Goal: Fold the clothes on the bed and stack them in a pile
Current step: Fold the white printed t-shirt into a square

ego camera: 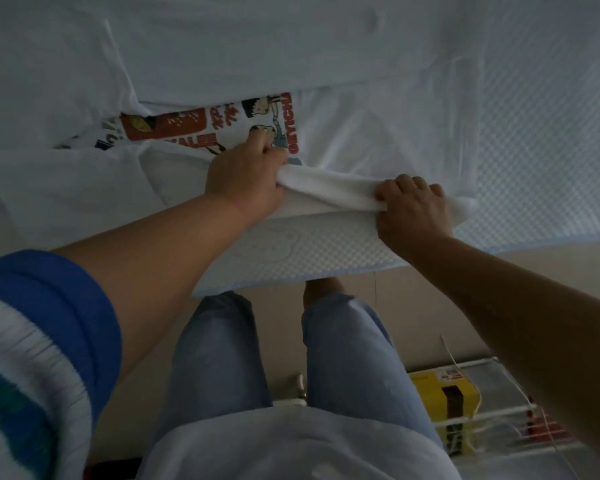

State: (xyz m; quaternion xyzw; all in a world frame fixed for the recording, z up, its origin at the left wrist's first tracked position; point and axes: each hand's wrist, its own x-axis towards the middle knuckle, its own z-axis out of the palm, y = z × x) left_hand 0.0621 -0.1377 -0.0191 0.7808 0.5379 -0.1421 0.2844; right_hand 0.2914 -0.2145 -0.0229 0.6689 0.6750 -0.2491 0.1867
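T-shirt hem pinched: left hand, right hand.

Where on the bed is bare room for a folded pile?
Bare mat lies right of the printed T-shirt, out to the blue-trimmed edge. A narrow strip runs in front of both hands. Left and far side are crowded with white garments.

The light is dim and cool, leaving the whole scene greyish. A bed fills the upper part of the view, covered by a white pad with a waffle texture and a pale blue edge. Below it lies a beige floor. At the lower right stands a white wire rack holding a yellow box with a dark band.
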